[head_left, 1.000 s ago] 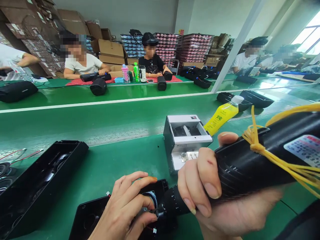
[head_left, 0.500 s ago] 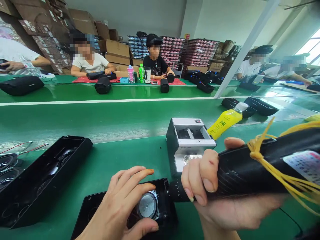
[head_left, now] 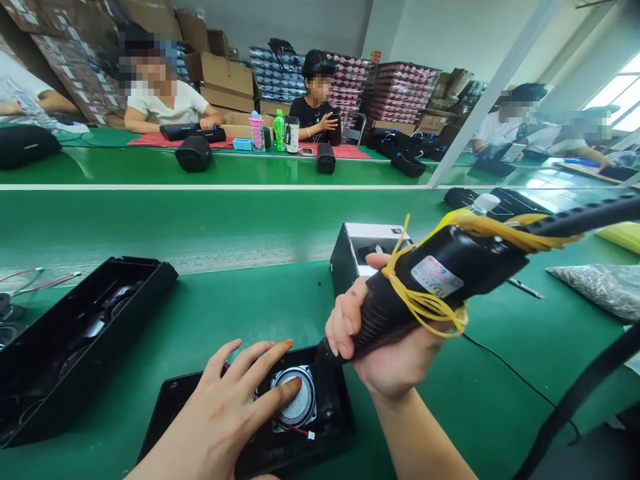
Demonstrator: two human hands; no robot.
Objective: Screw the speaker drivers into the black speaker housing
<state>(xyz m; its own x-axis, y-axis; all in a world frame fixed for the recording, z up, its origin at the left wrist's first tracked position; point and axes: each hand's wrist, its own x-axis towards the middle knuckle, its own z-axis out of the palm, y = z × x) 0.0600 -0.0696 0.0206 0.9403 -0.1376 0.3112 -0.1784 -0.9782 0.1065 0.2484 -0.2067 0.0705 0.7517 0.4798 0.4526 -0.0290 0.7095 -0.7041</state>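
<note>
My right hand (head_left: 385, 340) is wrapped round a black electric screwdriver (head_left: 445, 267) bound with yellow rubber bands. The tool is tilted, its nose low at the upper right rim of the round speaker driver (head_left: 299, 403); the bit's tip is hard to make out. My left hand (head_left: 235, 400) lies with fingers spread over the black speaker housing (head_left: 333, 417), its index finger resting on the driver's silver back. A short red wire with a white plug (head_left: 311, 435) hangs from the driver.
Another black housing (head_left: 100, 340) lies open at the left. A screw feeder box (head_left: 345, 250) stands behind the screwdriver, near a yellow bottle (head_left: 447, 217). A bag of screws (head_left: 603, 287) lies right. Across the conveyor (head_left: 240, 217) sit several co-workers.
The screwdriver has swung more upright, its nose now beside the driver's rim. My left index finger has moved onto the driver, whose red wire and plug now show.
</note>
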